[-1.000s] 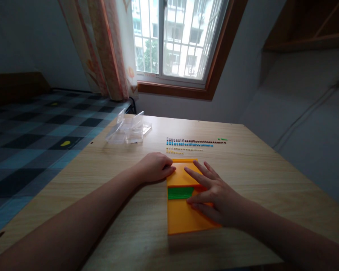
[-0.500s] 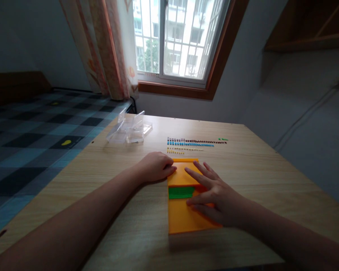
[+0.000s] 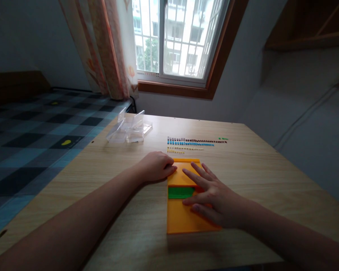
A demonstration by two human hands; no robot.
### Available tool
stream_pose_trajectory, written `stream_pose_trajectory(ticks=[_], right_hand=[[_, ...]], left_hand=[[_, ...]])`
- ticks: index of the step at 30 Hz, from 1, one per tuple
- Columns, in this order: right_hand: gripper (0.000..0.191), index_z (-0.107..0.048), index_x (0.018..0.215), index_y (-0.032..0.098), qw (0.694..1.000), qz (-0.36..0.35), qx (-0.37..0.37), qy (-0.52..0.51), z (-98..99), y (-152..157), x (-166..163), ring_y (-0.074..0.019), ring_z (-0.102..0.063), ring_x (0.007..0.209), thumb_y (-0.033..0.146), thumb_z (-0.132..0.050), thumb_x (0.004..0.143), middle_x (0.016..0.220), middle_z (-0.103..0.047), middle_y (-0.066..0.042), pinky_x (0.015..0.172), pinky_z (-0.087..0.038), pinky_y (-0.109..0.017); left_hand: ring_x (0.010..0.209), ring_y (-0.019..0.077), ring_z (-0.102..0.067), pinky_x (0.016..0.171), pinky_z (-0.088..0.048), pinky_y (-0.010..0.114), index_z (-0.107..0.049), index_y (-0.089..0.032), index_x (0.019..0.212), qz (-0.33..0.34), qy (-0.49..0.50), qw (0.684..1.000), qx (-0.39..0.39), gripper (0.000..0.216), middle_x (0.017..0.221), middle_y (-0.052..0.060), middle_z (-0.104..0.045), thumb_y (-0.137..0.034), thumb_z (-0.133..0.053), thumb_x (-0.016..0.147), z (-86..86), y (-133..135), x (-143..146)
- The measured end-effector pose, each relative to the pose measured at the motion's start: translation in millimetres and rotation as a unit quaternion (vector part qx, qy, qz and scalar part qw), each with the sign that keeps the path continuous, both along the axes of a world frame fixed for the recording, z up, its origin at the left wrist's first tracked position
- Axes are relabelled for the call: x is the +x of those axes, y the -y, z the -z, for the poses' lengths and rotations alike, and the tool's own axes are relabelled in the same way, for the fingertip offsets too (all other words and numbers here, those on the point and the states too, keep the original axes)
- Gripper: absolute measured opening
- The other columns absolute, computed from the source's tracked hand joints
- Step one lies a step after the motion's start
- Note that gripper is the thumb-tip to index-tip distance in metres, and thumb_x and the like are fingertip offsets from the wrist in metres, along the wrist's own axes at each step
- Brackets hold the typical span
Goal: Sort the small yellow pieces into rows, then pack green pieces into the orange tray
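Note:
An orange flat box (image 3: 180, 220) lies on the wooden table (image 3: 257, 177) in front of me, with a green strip (image 3: 180, 192) showing across its middle. My left hand (image 3: 155, 166) rests curled against the box's far left corner, fingers closed on its edge. My right hand (image 3: 211, 195) lies flat on top of the box, fingers spread apart, covering its right side.
Rows of tiny dark, blue, yellow and green pieces (image 3: 192, 143) lie lined up beyond the box. Clear plastic boxes (image 3: 128, 130) with raised lids stand at the far left of the table. A bed with a checked cover (image 3: 31, 139) borders the table's left edge.
My right hand has slid slightly left over the orange box. The left hand has stayed where it was.

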State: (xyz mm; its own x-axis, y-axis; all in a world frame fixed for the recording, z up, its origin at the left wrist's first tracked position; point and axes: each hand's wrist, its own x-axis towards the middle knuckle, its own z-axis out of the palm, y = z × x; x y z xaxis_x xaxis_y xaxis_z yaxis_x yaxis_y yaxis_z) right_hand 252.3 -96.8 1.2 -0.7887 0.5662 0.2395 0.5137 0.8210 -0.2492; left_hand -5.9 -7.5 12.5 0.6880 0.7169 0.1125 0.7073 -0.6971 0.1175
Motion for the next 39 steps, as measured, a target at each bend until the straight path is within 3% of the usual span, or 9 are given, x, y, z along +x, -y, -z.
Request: stream_pose_trajectory(ticks=[6,16,21,26,31,34,39], right_hand=[[0.033,-0.069,0.126,0.042,1.0,0.002,-0.015,0.011,0.2,0,1,-0.0394,-0.007,0.155,0.037,-0.066,0.093,0.17,0.001,0.006,0.12,-0.008,-0.067],[0.033,-0.068,0.127,0.039,0.999,-0.005,-0.031,0.017,0.7,0,1,-0.0387,-0.006,0.155,0.041,-0.062,0.095,0.17,-0.001,0.003,0.121,-0.009,-0.066],[0.022,-0.076,0.111,0.032,0.994,-0.017,0.071,-0.081,1.3,-5,5,-0.0333,-0.016,0.155,0.035,-0.066,0.091,0.169,-0.018,0.004,0.124,-0.012,-0.059],[0.015,-0.076,0.098,0.03,0.947,0.112,0.166,-0.251,1.7,-34,28,-0.0292,-0.031,0.15,0.025,-0.064,0.091,0.156,-0.046,0.003,0.123,-0.027,-0.056],[0.017,-0.077,0.093,0.025,0.889,0.256,0.119,-0.36,13.6,-75,54,-0.0288,-0.051,0.135,0.033,-0.061,0.092,0.133,-0.065,-0.008,0.116,-0.037,-0.055],[0.023,-0.077,0.094,0.021,0.842,0.339,0.099,-0.407,21.9,-94,65,-0.029,-0.055,0.13,0.037,-0.061,0.089,0.135,-0.063,-0.012,0.114,-0.037,-0.054],[0.03,-0.075,0.105,0.018,0.784,0.417,0.143,-0.437,33.2,-120,94,-0.0288,-0.045,0.139,0.034,-0.06,0.085,0.148,-0.05,-0.014,0.118,-0.031,-0.05]], left_hand=[[0.065,0.0178,-0.059,0.059,-0.033,0.029,-0.068,-0.018,0.069,0.0,-0.007,1.0,0.001,0.036,0.071,0.006,-0.07,-0.038,-0.051,0.094,-0.7,1,0],[0.064,0.0171,-0.058,0.058,-0.032,0.029,-0.066,-0.019,0.067,0.002,-0.007,1.0,0.007,0.037,0.07,0.005,-0.07,-0.038,-0.051,0.094,-0.3,0,0],[0.064,0.0175,-0.059,0.058,-0.032,0.029,-0.065,-0.019,0.066,0.003,-0.009,1.0,0.002,0.037,0.07,0.005,-0.069,-0.039,-0.05,0.094,-0.9,0,-1],[0.063,0.0182,-0.058,0.058,-0.032,0.03,-0.062,-0.018,0.063,0.004,-0.005,1.0,-0.002,0.038,0.069,0.006,-0.068,-0.038,-0.051,0.094,-2.2,0,-2],[0.061,0.0174,-0.056,0.057,-0.032,0.03,-0.061,-0.018,0.062,0.002,-0.001,1.0,-0.005,0.039,0.067,0.005,-0.067,-0.039,-0.052,0.094,-1.7,-1,-3],[0.061,0.017,-0.055,0.058,-0.033,0.029,-0.062,-0.018,0.063,0.002,0.003,1.0,-0.004,0.038,0.066,0.005,-0.066,-0.039,-0.052,0.094,-1.5,-1,-4],[0.06,0.016,-0.053,0.058,-0.033,0.028,-0.063,-0.018,0.064,-0.005,0.007,1.0,-0.005,0.041,0.065,0.005,-0.065,-0.04,-0.048,0.095,-1.8,-3,-5]])
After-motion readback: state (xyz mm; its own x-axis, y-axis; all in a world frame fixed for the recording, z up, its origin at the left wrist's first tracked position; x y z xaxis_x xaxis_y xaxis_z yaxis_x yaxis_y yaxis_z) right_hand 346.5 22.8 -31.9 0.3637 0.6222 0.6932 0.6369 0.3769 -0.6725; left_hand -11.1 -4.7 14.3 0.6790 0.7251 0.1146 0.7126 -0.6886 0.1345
